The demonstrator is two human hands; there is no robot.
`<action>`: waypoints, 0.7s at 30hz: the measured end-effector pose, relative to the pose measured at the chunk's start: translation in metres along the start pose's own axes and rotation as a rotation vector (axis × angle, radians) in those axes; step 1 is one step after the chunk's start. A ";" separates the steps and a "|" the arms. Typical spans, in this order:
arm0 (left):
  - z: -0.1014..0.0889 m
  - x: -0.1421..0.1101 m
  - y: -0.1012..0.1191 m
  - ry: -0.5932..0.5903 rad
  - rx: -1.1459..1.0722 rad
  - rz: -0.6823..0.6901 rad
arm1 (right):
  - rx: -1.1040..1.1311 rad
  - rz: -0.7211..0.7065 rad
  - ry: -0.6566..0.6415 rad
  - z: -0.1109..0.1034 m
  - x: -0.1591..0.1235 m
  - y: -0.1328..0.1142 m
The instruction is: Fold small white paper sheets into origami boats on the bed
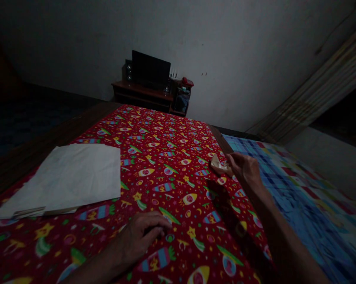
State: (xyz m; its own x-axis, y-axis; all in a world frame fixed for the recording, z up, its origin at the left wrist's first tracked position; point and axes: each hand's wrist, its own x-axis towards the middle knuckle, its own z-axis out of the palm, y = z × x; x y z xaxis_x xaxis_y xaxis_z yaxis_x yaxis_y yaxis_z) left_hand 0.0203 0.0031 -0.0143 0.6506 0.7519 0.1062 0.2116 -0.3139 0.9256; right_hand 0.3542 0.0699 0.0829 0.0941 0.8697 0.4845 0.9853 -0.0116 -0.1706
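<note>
My right hand (pixel 246 169) reaches out over the far right part of a red patterned cloth (pixel 172 189), its thumb and fingers pinched together at the edge of a small crumpled tan piece of paper (pixel 219 166). The paper has a pale inner side and lies low on the cloth; part of it is hidden by the fingers. Near the middle front, my left hand (pixel 145 232) rests on the cloth with loosely bent fingers, thumb apart, nothing in it. To its left lies a stack of large white paper sheets (pixel 83 175), unevenly piled, with edges showing at the front.
Dark wood edging (pixel 56 136) runs along the cloth's left side. On the right is a blue checked cover (pixel 287 201) below a curtain (pixel 311 98). Against the far wall, a brown desk (pixel 142 94) holds a monitor (pixel 150 69), a speaker (pixel 128 70) and a red telephone (pixel 187 82).
</note>
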 end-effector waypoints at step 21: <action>-0.138 -0.068 -0.051 0.287 1.139 0.056 | 0.289 -0.419 -0.261 0.062 -0.136 -0.087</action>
State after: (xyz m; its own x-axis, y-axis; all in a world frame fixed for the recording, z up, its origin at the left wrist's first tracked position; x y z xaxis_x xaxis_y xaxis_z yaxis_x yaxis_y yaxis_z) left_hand -0.1358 0.0482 -0.0185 0.5221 0.7782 0.3491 0.8127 -0.5781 0.0731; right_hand 0.2467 -0.0166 -0.0212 -0.3704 0.8647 0.3392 0.8486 0.4636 -0.2550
